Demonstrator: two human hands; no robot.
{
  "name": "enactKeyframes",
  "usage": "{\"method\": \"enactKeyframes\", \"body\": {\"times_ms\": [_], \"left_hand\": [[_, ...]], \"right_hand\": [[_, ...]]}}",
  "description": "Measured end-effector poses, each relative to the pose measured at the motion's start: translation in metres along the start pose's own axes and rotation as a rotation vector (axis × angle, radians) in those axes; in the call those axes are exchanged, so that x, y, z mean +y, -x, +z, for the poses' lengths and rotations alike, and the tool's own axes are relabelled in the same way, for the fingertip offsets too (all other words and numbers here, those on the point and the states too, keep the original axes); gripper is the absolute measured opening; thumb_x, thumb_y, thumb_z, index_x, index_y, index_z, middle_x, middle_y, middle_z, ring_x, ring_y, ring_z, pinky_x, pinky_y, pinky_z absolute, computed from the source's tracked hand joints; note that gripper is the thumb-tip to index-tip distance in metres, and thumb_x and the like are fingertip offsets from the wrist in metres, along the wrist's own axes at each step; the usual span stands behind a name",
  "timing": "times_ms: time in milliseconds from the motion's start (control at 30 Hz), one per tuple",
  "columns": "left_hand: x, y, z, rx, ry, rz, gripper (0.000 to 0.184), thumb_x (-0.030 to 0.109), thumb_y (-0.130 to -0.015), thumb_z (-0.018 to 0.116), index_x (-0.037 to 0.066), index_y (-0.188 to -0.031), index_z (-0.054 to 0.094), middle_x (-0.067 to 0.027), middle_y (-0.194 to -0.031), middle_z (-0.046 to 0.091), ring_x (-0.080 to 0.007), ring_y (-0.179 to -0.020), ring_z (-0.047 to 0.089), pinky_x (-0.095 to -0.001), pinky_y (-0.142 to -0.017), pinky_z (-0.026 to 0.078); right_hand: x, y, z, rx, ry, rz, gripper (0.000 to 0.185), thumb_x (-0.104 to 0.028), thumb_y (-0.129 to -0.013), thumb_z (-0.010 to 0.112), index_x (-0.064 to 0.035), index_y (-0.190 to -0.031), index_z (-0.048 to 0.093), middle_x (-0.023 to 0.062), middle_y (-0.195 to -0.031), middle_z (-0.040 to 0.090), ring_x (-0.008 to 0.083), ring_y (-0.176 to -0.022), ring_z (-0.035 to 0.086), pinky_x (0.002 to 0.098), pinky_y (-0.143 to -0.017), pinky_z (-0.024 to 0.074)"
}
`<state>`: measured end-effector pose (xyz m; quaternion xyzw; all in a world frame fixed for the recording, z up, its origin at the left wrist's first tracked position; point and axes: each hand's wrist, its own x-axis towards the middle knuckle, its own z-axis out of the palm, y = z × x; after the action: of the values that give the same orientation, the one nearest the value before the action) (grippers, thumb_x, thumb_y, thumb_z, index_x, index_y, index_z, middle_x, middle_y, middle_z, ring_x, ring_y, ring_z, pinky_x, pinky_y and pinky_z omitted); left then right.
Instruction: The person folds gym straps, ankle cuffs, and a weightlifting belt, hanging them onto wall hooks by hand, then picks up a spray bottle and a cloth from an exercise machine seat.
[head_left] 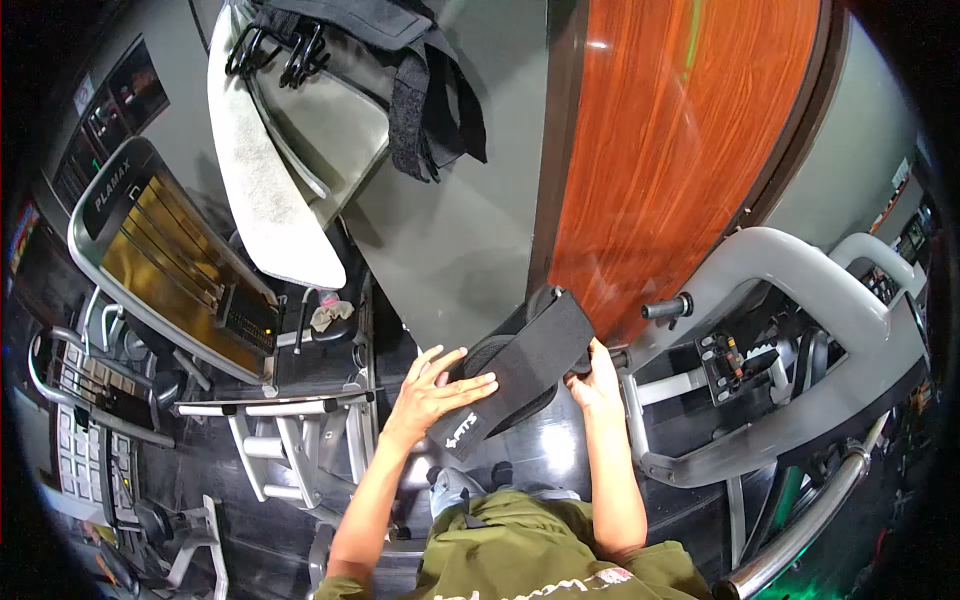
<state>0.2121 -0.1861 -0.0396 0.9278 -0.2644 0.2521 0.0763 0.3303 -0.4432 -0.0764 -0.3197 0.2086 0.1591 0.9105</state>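
A wide black strap, like a belt, (530, 365) with white lettering near its lower left end is stretched out in front of my body. My left hand (432, 393) lies on its left part with the fingers spread over the surface. At the other end, my right hand (597, 377) is closed around the strap's edge, thumb and fingers partly hidden behind it. Further dark loops of the same item show behind and beneath the flat band.
On the wall hang a white towel (265, 190) and black straps (425, 110) on hooks. A wooden door panel (670, 130) is ahead. Gym machines stand left (165, 260) and right (800, 270), with a bench frame (290, 430) at lower left.
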Motion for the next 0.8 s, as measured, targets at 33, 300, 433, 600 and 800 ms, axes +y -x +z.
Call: {"method": "enactKeyframes", "body": {"times_ms": [33, 300, 433, 600, 800], "left_hand": [[-0.003, -0.004, -0.008, -0.075, -0.099, 0.074, 0.060, 0.011, -0.084, 0.060, 0.033, -0.140, 0.055, 0.0156, -0.142, 0.055, -0.0222, -0.131, 0.051, -0.0439, -0.113, 0.039], [-0.024, -0.022, -0.038, -0.373, -0.352, 0.339, 0.074, 0.020, -0.088, 0.053, 0.033, -0.156, 0.027, 0.0148, -0.162, 0.024, -0.0186, -0.144, 0.034, -0.0434, -0.122, 0.026], [-0.027, -0.035, -0.051, -0.455, -0.262, 0.364, 0.073, 0.015, -0.088, 0.056, 0.029, -0.155, 0.032, 0.0115, -0.161, 0.029, -0.0229, -0.142, 0.038, -0.0415, -0.122, 0.026], [-0.020, -0.036, -0.031, -0.182, 0.205, 0.143, 0.052, 0.027, -0.083, 0.072, 0.024, -0.134, 0.059, 0.0000, -0.145, 0.051, -0.0303, -0.127, 0.052, -0.0428, -0.110, 0.042], [-0.013, -0.038, 0.001, 0.081, 0.501, -0.127, 0.053, 0.037, -0.073, 0.084, 0.017, -0.118, 0.067, -0.0092, -0.125, 0.060, -0.0292, -0.113, 0.061, -0.0402, -0.094, 0.052]], "right_hand": [[0.000, -0.001, -0.001, 0.014, 0.011, -0.005, 0.025, -0.026, -0.098, 0.060, -0.0086, -0.114, 0.064, 0.0028, -0.111, 0.069, 0.0160, -0.100, 0.066, 0.0340, -0.085, 0.0547], [-0.002, -0.004, -0.007, -0.040, -0.025, 0.039, 0.018, -0.024, -0.097, 0.060, -0.0107, -0.109, 0.064, 0.0009, -0.106, 0.070, 0.0143, -0.092, 0.068, 0.0288, -0.072, 0.0572], [-0.001, -0.013, -0.010, -0.105, -0.126, 0.058, 0.017, -0.023, -0.099, 0.058, -0.0092, -0.107, 0.064, 0.0026, -0.102, 0.071, 0.0162, -0.090, 0.070, 0.0302, -0.071, 0.0609], [0.000, -0.018, -0.015, -0.160, -0.146, 0.086, 0.017, -0.022, -0.099, 0.057, -0.0086, -0.106, 0.065, 0.0030, -0.103, 0.071, 0.0168, -0.091, 0.071, 0.0312, -0.070, 0.0624], [0.001, -0.006, 0.000, -0.109, -0.125, 0.061, 0.017, -0.021, -0.099, 0.056, -0.0083, -0.107, 0.065, 0.0032, -0.104, 0.071, 0.0168, -0.087, 0.071, 0.0278, -0.066, 0.0616]]}}
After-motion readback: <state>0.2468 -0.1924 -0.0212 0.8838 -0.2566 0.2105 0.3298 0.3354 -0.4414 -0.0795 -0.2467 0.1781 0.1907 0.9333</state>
